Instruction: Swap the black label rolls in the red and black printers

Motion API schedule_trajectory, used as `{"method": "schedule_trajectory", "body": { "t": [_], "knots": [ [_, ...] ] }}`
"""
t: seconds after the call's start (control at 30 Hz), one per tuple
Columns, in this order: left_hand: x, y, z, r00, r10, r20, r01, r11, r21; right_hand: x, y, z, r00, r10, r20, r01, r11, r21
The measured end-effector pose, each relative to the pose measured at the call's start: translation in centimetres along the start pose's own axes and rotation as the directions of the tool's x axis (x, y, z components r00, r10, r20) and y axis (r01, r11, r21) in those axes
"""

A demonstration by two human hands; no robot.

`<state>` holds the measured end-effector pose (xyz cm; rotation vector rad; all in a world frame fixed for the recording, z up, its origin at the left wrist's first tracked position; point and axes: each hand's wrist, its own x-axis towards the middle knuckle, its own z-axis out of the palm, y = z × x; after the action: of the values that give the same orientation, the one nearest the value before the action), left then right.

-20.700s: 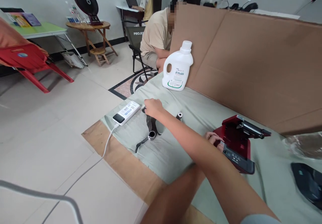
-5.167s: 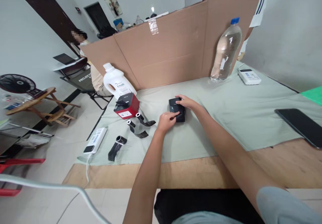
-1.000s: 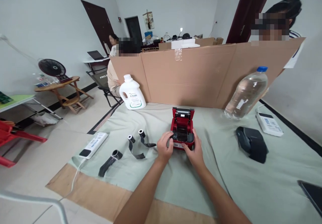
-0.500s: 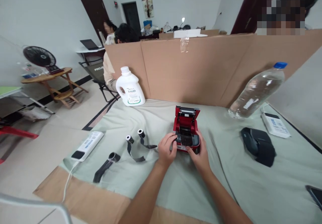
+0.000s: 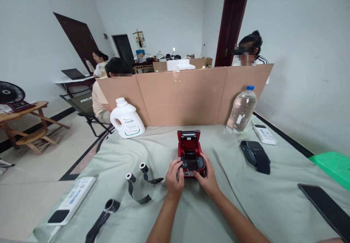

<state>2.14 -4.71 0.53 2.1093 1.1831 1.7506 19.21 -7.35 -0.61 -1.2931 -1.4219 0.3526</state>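
Observation:
A small red and black printer (image 5: 189, 146) stands on the cloth with its lid raised at the back. A strip of dark, shiny ribbon (image 5: 191, 164) lies over its front part. My left hand (image 5: 174, 181) grips the printer's front left corner, fingers curled on the top edge. On the other side, my right hand (image 5: 209, 177) wraps the right side, with the thumb at the front edge by the ribbon. Left of my hands lie two small rolls of black ribbon (image 5: 130, 178) with loose tails, and a larger black ribbon roll (image 5: 111, 206) sits nearer me.
A white detergent jug (image 5: 128, 121) and a water bottle (image 5: 241, 112) stand before a cardboard screen (image 5: 182, 101). To the right are a black device (image 5: 255, 155), a white power strip (image 5: 264, 134) and a phone (image 5: 324, 208). Another power strip (image 5: 71, 201) lies left. People sit beyond the screen.
My head view has shifted, so the scene sits lower and further left, and more of the right side shows. Both hands keep nearly the same hold on the printer.

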Motion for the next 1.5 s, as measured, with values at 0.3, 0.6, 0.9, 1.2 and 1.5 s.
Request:
{"method": "schedule_trajectory", "body": {
  "t": [0.3, 0.6, 0.9, 1.2, 1.5],
  "knots": [
    [0.2, 0.0, 0.0, 1.0, -0.004, 0.006, 0.004, 1.0, -0.031, 0.3, 0.1, -0.2, 0.998, -0.067, -0.009, 0.067, 0.997, 0.038],
    [0.3, -0.1, 0.0, 0.999, -0.033, 0.03, 0.036, 0.995, -0.09, 11.9, -2.7, -1.7, 0.943, 0.075, 0.324, 0.013, 0.965, -0.262],
    [0.7, 0.0, 0.2, 0.996, -0.057, 0.075, 0.065, 0.993, -0.101, 16.9, -1.1, 1.7, 0.644, 0.21, 0.736, 0.408, 0.719, -0.562],
    [1.2, 0.2, -0.1, 0.997, -0.051, 0.053, 0.058, 0.99, -0.13, 15.7, -3.1, 0.6, 0.746, 0.176, 0.642, 0.354, 0.712, -0.606],
    [0.7, -1.3, 1.3, 0.992, -0.061, 0.107, 0.07, 0.994, -0.078, 13.7, -20.4, 9.2, 0.829, -0.176, 0.531, 0.202, 0.979, 0.008]
  ]
}}
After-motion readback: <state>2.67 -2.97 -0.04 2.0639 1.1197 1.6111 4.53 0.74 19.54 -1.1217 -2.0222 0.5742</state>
